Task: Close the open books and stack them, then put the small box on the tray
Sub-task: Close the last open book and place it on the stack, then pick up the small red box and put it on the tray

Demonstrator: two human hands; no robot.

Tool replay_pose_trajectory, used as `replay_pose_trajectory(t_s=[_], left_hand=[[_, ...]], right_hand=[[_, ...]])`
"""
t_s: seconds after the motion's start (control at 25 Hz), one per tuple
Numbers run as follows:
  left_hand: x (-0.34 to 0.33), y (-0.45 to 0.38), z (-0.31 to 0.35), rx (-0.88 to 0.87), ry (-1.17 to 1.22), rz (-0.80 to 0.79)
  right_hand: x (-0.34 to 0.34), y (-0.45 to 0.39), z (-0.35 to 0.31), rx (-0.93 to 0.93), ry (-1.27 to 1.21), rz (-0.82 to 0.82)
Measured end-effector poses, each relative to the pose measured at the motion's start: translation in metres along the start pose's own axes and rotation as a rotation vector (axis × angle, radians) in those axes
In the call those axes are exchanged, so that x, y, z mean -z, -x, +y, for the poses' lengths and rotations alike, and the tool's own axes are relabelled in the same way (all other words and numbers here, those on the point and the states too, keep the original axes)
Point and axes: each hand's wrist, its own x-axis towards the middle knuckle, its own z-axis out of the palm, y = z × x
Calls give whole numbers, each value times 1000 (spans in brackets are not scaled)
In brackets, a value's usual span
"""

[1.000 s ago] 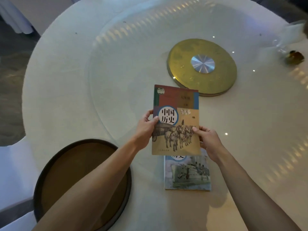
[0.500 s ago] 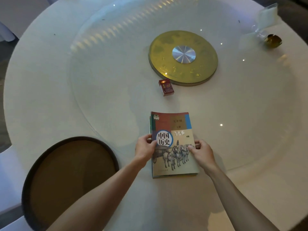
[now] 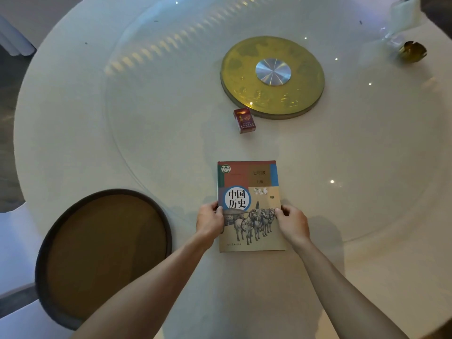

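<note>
Head view, left to right. Round dark-rimmed tray (image 3: pixel 61 231): lies at the near left edge of the white round table (image 3: pixel 73 118), its brown floor bare. Left hand (image 3: pixel 209 222): forearm enters from the lower left, fingers curled around the left edge of the closed history book (image 3: pixel 250 209), thumb on the cover beside the round title badge. The book lies flat, cover up, spine to the left, between the two hands; whether another book lies beneath it cannot be told. Right hand (image 3: pixel 292 223): forearm enters from the lower right, fingers closed on the book's right edge, thumb tip on the cover by the horses. Small red box (image 3: pixel 244 120): rests on the glass turntable (image 3: pixel 151 77) beyond the book, well apart from both hands, just beside the near rim of the gold disc (image 3: pixel 272 78) at the centre. Far right corner: a small gold object (image 3: pixel 412 51) and a clear glass piece (image 3: pixel 403 17), blurred.
</note>
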Motion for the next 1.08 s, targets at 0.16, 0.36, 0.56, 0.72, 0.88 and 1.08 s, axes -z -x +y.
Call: replay_pose_trajectory(t_s=[0.16, 0.36, 0.56, 0.72, 0.88, 1.08], left_hand=[[-4, -2, 7, -6, 42, 9], [-12, -20, 29, -81, -62, 2], [-12, -33, 46, -117, -175, -21], [4, -63, 79, -99, -121, -5], [11, -118, 147, -141, -14, -10], [6, -171, 193, -15, 230, -110]], right_hand=[[-1, -4, 5, -95, -116, 0], [2, -4, 5, -94, -106, 62], [7, -17, 6, -98, -79, 70], [14, -43, -27, 4, 51, 254], [25, -105, -99, 264, -20, 238], [17, -167, -169, 399, 65, -87]])
